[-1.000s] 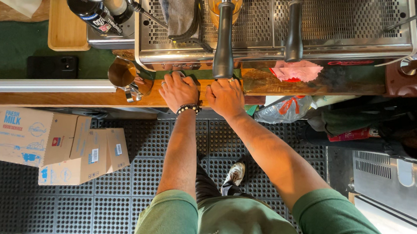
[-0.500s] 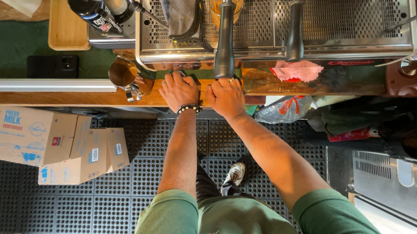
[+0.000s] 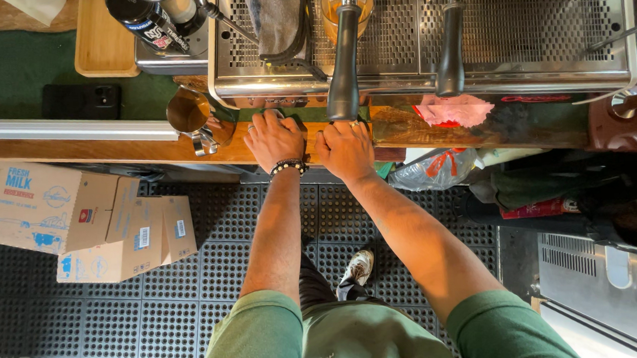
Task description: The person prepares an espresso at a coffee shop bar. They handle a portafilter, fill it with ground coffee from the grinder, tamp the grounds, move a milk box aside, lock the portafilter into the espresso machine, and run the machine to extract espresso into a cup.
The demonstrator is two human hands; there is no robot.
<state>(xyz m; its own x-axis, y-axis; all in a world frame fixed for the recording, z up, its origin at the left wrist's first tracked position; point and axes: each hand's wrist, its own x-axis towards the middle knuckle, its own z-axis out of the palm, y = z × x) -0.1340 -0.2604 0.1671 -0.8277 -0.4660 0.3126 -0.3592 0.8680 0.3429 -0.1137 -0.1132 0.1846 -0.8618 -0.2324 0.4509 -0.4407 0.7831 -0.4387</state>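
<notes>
Nothing has shifted: left hand (image 3: pixel 275 137) and right hand (image 3: pixel 345 150) press flat, gripping nothing, on the green cloth (image 3: pixel 307 113) along the wooden surface (image 3: pixel 132 150). Keep palms spread, pressure even.

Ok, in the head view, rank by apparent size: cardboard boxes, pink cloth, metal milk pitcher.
1. cardboard boxes, though they sit on the floor, farther away.
2. pink cloth.
3. metal milk pitcher, close to the cloth, so unsure.

almost nothing differs from a second ago: the left hand (image 3: pixel 275 139) and right hand (image 3: pixel 346 151) sit a touch lower in the view, as does the wooden counter edge (image 3: pixel 132 150) they press on, which points to a slight head tilt
</notes>
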